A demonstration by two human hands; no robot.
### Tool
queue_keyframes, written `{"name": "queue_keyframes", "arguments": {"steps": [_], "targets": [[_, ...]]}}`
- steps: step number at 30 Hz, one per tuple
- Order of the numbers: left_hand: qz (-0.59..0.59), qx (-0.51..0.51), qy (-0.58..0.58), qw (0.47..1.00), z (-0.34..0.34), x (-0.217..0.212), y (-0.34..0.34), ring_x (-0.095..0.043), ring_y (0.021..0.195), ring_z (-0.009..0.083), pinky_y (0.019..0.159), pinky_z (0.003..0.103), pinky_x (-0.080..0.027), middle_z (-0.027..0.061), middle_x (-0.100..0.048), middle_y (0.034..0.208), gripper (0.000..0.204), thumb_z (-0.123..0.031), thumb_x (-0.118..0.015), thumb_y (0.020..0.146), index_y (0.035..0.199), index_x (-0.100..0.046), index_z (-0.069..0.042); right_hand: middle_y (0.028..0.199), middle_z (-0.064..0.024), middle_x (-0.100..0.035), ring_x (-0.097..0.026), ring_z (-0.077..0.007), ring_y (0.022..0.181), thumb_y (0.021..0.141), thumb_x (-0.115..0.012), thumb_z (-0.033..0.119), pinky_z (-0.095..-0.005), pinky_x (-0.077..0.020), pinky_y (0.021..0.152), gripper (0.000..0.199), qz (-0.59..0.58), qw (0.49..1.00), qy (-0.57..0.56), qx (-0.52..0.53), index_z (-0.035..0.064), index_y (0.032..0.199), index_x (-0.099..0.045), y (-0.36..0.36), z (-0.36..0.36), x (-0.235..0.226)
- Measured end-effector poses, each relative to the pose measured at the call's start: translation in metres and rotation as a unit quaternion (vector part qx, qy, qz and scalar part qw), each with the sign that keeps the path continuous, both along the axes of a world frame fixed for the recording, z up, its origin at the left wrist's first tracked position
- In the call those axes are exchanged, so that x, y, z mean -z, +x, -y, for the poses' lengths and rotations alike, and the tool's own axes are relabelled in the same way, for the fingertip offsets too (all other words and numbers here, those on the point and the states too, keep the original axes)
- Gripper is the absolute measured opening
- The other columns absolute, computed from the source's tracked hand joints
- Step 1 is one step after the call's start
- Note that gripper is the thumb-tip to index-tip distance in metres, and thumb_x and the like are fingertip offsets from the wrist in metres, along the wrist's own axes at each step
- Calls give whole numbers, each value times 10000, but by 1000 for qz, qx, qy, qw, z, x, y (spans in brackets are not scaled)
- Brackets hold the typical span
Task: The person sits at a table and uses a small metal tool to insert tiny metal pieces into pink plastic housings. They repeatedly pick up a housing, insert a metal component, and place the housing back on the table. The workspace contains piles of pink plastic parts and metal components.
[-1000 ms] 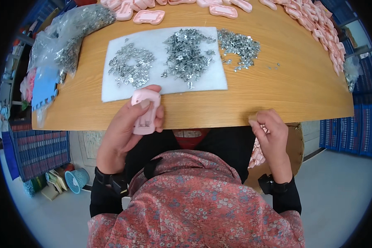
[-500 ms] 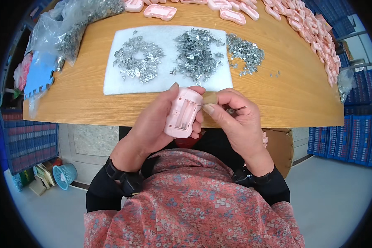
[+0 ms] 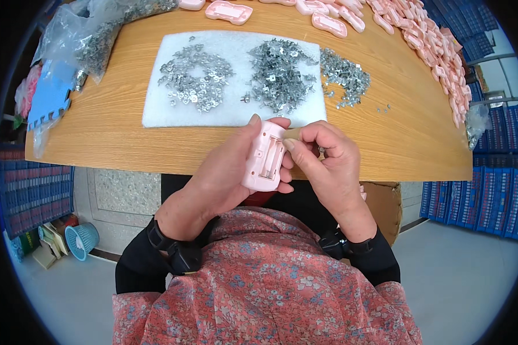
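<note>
Our left grip [image 3: 227,164]: closed round one pink shell [image 3: 261,167], its long slot [image 3: 274,157] facing up toward us, over the near edge of the desk [image 3: 121,141]. Our right grip [image 3: 332,160]: fingers bent at the shell's upper right side; we cannot tell whether they close on anything. Beyond, we list: one white mat [image 3: 240,66], bearing a left pile [image 3: 197,77] and a right pile [image 3: 281,77] of small metal pieces; a third pile [image 3: 348,83] on the desk, just beside the mat; one clear bag [image 3: 69,37], holding metal pieces, far left; pink shells [image 3: 437,52], heaped far right.
</note>
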State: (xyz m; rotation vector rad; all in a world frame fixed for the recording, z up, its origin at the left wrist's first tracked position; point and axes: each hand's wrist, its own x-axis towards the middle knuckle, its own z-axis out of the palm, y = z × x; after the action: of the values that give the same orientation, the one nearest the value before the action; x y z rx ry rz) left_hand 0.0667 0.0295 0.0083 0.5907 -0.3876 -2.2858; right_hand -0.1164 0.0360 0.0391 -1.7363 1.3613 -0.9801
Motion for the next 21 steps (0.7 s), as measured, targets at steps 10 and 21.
{"name": "queue_keyframes", "arguments": {"steps": [10, 21], "targets": [[74, -3, -1, 997, 1, -4, -10, -699, 844, 236, 781, 443, -623, 123, -651, 1056, 540, -423, -181, 1096, 1400, -416, -44, 816, -110, -628, -649, -302, 750, 783, -743, 20, -380, -542, 663, 119, -186, 964, -192, -4, 4, 870, -662, 2, -3, 2], [57, -6, 24, 998, 4, -4, -9, -678, 801, 245, 764, 410, -601, 141, -653, 947, 529, -447, -234, 1089, 1429, -385, -70, 875, -130, -638, -645, -243, 743, 876, -682, 29, -328, -530, 635, 274, -153, 976, -156, 19, -15, 1141, -626, -6, -7, -1]]}}
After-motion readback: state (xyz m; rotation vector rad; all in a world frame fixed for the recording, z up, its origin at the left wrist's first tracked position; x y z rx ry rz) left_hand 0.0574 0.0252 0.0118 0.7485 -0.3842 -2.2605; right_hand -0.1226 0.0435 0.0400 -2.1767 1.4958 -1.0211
